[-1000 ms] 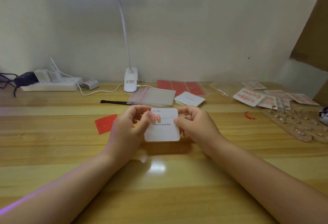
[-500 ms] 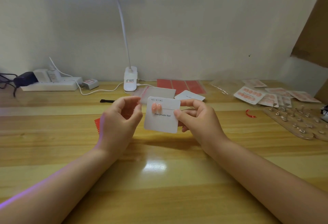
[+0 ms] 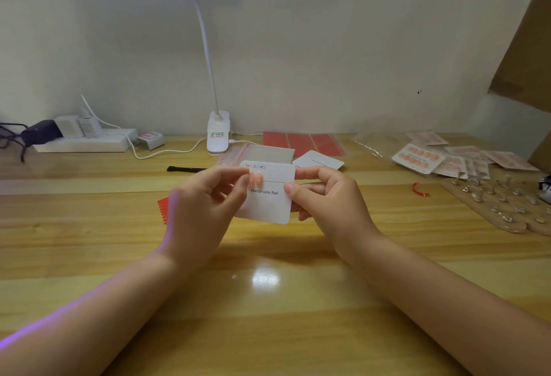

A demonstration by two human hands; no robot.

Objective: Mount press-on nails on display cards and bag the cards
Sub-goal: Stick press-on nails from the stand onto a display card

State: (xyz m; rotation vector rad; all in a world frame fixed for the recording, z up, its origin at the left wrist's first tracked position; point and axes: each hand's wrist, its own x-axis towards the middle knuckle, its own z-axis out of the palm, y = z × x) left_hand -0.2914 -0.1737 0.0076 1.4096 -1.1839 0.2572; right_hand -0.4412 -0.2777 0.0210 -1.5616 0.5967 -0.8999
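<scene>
A white display card (image 3: 268,205) printed "Handmade Nail" is held up above the table, tilted toward me. Two pink press-on nails (image 3: 256,179) sit side by side near its upper left. My right hand (image 3: 325,199) pinches the card's right edge between thumb and fingers. My left hand (image 3: 205,205) is at the card's left edge, thumb and fingertips curled close to the nails; whether it pinches something is unclear. A stack of blank cards (image 3: 318,160) and clear bags (image 3: 262,153) lie just behind.
Red adhesive strips (image 3: 162,208) lie left of my hands, red sheets (image 3: 304,143) at the back. Finished bagged cards (image 3: 441,159) and a board of nail stands (image 3: 504,205) fill the right. A desk lamp (image 3: 218,134), power strip (image 3: 83,143) and black tool (image 3: 185,169) stand behind.
The card was lifted off the table and tilted up by my right hand. My left hand let go of its edge, then came back to the nails.
</scene>
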